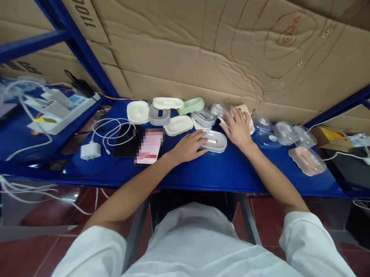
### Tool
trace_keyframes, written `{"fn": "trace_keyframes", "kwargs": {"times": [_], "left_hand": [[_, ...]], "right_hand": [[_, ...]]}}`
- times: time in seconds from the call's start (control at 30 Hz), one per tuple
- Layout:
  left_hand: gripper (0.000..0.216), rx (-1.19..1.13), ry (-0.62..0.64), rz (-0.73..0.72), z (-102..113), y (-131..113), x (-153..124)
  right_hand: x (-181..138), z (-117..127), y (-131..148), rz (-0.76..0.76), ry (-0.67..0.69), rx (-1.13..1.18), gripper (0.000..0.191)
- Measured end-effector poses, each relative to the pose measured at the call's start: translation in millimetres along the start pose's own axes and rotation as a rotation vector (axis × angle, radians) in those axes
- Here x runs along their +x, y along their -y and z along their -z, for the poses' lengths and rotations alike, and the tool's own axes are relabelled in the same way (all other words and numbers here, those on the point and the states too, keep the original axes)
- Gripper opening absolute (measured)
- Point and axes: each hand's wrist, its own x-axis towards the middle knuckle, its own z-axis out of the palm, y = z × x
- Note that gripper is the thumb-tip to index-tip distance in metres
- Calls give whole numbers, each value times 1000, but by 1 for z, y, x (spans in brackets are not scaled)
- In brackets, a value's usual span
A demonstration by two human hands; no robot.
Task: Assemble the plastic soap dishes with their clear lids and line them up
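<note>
My left hand (pixel 190 145) lies on the blue shelf (pixel 211 172) with curled fingers touching the left end of a grey oval soap box (pixel 215 141). My right hand (pixel 238 128) is spread flat, fingers apart, resting over a beige soap box (pixel 247 113) just behind it. Around them lie several more oval soap boxes in cream (pixel 178 125), grey (pixel 159 115) and green (pixel 191 105), and a cream tray (pixel 137 112).
Clear lids (pixel 284 133) and a pink soap box (pixel 307 160) lie to the right. A black phone (pixel 126 141), a pink-screened phone (pixel 148 147) and a white charger with cable (pixel 90 150) lie left. Cardboard (pixel 230 42) backs the shelf. A white power strip (pixel 53 109) sits far left.
</note>
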Motion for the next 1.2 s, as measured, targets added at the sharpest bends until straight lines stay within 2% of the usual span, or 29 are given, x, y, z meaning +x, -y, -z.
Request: {"fn": "trace_keyframes", "kwargs": {"times": [0.07,0.13,0.23,0.3,0.37,0.43,0.5,0.6,0.67,0.73,0.8,0.9,1.03,1.2], "left_hand": [[44,-12,4,7,1,-1,0],[43,-28,5,13,2,-1,0],[34,-90,-12,8,4,0,1],[24,-131,-18,-2,6,1,0],[16,-178,-17,-5,7,2,-1],[19,-267,-50,26,6,1,-2],[38,-383,-127,83,3,1,-2],[77,-527,-229,142,-6,1,-1],[93,-599,-230,159,-11,3,0],[99,-631,-194,178,-14,4,0],[101,-633,-149,194,-15,7,1],[103,-623,-109,172,-14,9,1],[84,-549,-107,138,-9,10,3],[70,-466,-125,146,-8,11,3]], "right_hand": [[21,-3,5,-73,6,-103,72],[37,-10,13,-103,13,-155,76],[49,-16,22,-100,2,-116,66],[49,-15,20,-77,-61,-24,58],[40,-8,11,-7,-153,70,51],[21,-2,1,99,-205,136,46],[-5,1,-6,202,-183,195,41],[-45,-4,-6,283,-57,307,36],[-63,-11,-2,286,0,386,35],[-70,-16,2,262,-13,463,35],[-70,-17,6,225,-43,530,35],[-68,-14,10,234,11,613,41],[-69,-10,14,304,93,679,47],[-70,-11,19,349,95,560,55]]}}
